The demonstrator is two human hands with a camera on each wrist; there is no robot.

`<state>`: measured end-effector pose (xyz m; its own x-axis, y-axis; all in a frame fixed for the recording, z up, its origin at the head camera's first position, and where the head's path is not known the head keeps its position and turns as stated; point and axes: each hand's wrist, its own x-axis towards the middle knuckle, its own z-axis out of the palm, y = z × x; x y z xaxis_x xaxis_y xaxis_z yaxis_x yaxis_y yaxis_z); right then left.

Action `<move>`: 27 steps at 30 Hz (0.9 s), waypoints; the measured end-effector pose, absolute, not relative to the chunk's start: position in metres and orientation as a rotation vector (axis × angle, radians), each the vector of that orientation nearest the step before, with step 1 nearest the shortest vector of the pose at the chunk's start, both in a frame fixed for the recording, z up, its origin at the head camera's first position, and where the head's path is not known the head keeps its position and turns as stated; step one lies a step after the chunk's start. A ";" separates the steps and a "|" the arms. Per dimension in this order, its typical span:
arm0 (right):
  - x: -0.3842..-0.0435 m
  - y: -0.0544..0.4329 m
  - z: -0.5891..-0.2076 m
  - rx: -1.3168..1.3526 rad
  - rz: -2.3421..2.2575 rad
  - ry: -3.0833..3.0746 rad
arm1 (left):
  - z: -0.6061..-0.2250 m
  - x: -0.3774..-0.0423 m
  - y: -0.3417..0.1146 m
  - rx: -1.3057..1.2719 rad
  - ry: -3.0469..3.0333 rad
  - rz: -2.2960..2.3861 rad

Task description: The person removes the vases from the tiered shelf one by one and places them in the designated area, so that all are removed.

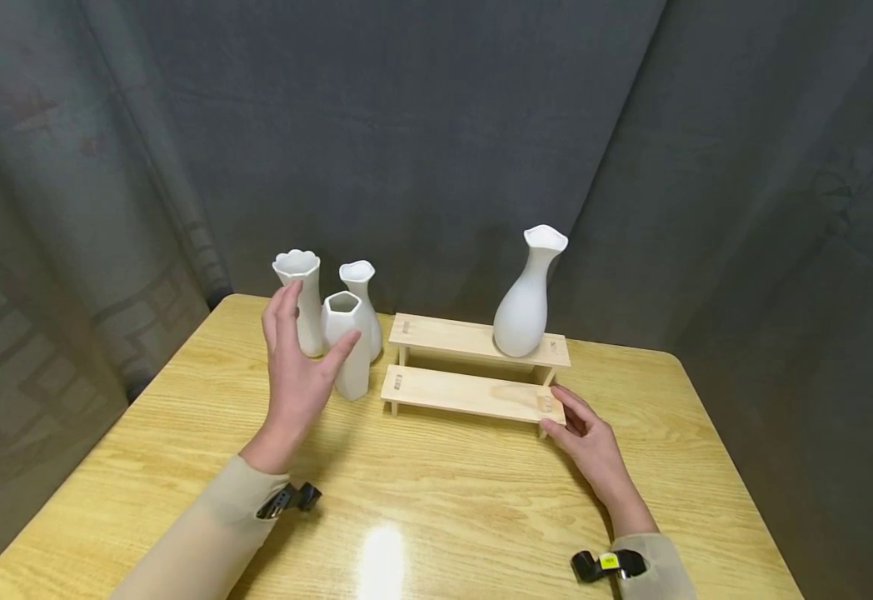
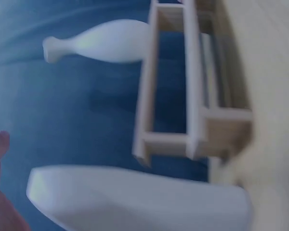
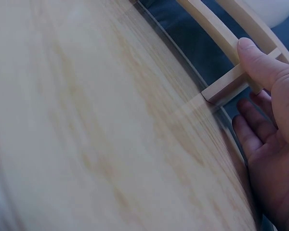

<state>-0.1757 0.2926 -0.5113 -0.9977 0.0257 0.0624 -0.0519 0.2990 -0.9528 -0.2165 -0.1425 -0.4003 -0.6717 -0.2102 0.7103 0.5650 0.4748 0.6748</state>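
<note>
Faceted vase (image 1: 354, 379): one, white, matte, five-sided mouth. Stands upright on the table (image 1: 444, 500), left of the stand (image 1: 466, 392), just in front of the narrow-necked vase (image 1: 371, 321) and the scalloped vase (image 1: 311, 325). Handling, as judged: probably ceramic; stiff, brittle, moderately heavy for its size, fairly smooth. Best hold: around the body at mid-height, thumb and fingers on opposing flat faces; the thin rim is a poor hold and likely to chip.

Left hand (image 1: 294, 367): grip wide, thumb apart from raised fingers, holding nothing. Beside the faceted vase; contact cannot be told.

Stand: pale wood, two steps; whether joined cannot be told. Handling, as judged: light, rigid, easily slid; best held at the plank ends. Tall vase (image 1: 521, 317) upright on the upper step, toward its right end; looks top-heavy if jolted.

Right hand (image 1: 586, 437): grip narrow, holding the lower step's right end, thumb along the front, fingers behind.
</note>
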 end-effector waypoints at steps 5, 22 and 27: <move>-0.175 0.293 -0.511 0.010 1.816 -2.493 | -0.378 -0.210 -0.124 -0.412 -1.884 -1.287; -0.177 0.289 -0.509 -0.010 1.756 -2.539 | -0.345 -0.223 -0.037 -0.616 -1.941 -1.478; -0.178 0.287 -0.509 -0.008 1.762 -2.541 | -0.341 -0.234 -0.015 -0.623 -1.999 -1.529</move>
